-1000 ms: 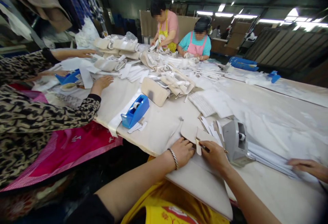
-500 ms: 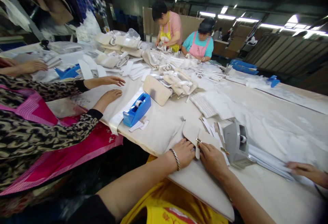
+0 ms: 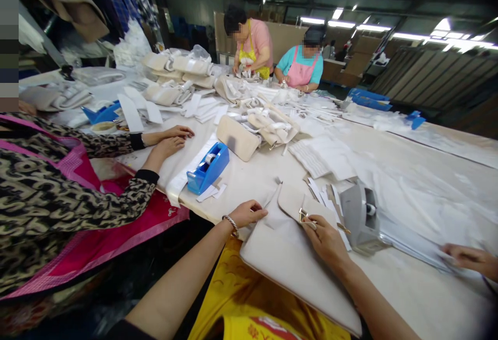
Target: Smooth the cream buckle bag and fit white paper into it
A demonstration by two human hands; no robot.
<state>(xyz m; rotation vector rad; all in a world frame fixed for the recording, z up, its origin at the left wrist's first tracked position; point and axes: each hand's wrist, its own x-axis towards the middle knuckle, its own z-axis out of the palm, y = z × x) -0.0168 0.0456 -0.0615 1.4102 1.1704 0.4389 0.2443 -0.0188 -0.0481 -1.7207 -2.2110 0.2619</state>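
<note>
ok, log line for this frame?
left hand: gripping bag edge | right hand: on flap clasp | grey tape dispenser: beside bag, right | table

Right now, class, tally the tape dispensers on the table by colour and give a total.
Blue tape dispenser: 1
Grey tape dispenser: 1
Total: 2

The handbag (image 3: 295,262) is cream, the tape dispenser (image 3: 208,169) blue, a co-worker's sleeve (image 3: 78,195) leopard-patterned over a pink apron (image 3: 116,236).
</note>
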